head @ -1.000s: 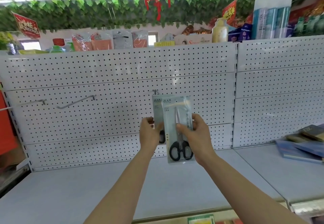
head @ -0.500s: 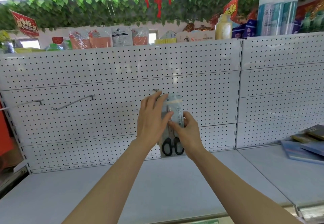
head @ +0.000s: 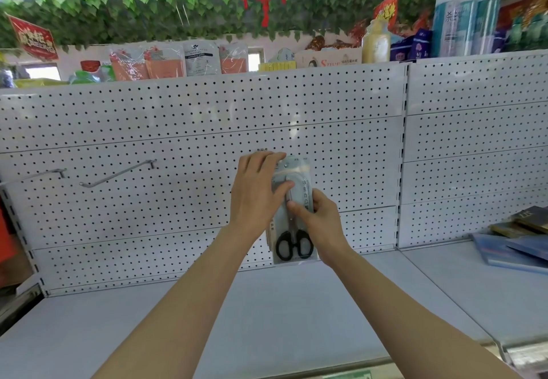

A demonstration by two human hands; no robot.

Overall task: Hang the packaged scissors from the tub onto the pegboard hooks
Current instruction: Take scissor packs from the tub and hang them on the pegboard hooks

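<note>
Packaged scissors [head: 292,215], held clear of the board a second ago, now hang flat against the pegboard [head: 178,129], on the hook behind the left hand [head: 256,191]. Left hand lies flat over the pack's upper edge; right hand [head: 318,220] pinches its lower side. Hanging appears nearly complete. Count: at least two packs, three hooks, two empty [head: 117,174].

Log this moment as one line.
stage: hanging | left hand: on scissors pack top | right hand: pinching pack | hooks: bare
</note>
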